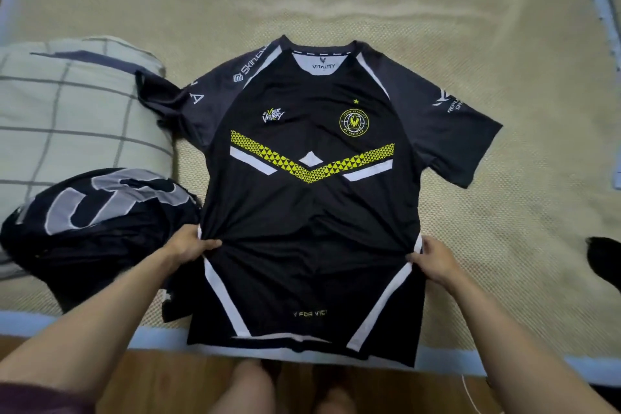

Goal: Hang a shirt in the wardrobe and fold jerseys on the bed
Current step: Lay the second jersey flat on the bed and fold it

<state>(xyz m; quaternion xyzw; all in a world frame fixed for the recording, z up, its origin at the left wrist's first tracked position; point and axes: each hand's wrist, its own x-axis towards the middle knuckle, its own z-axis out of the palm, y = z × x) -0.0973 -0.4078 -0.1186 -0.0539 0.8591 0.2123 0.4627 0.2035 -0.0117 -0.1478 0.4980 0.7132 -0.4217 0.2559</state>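
A black jersey [312,212] with a yellow chevron and grey sleeves lies face up on the bed, collar away from me, hem hanging over the near edge. My left hand [193,245] pinches its left side seam at waist height, bunching the cloth. On the opposite side seam, my right hand [433,259] pinches at the same height. The jersey's left sleeve is crumpled against a pillow; the right sleeve lies flat. A second dark jersey [100,212] with large grey lettering lies in a heap to the left.
A checked pillow [67,118] sits at the left under the heaped jersey. The bed is covered by a woven beige mat [336,3] with a blue sheet edge [161,338]. A dark item [605,262] peeks in at the right edge. Wooden floor lies below.
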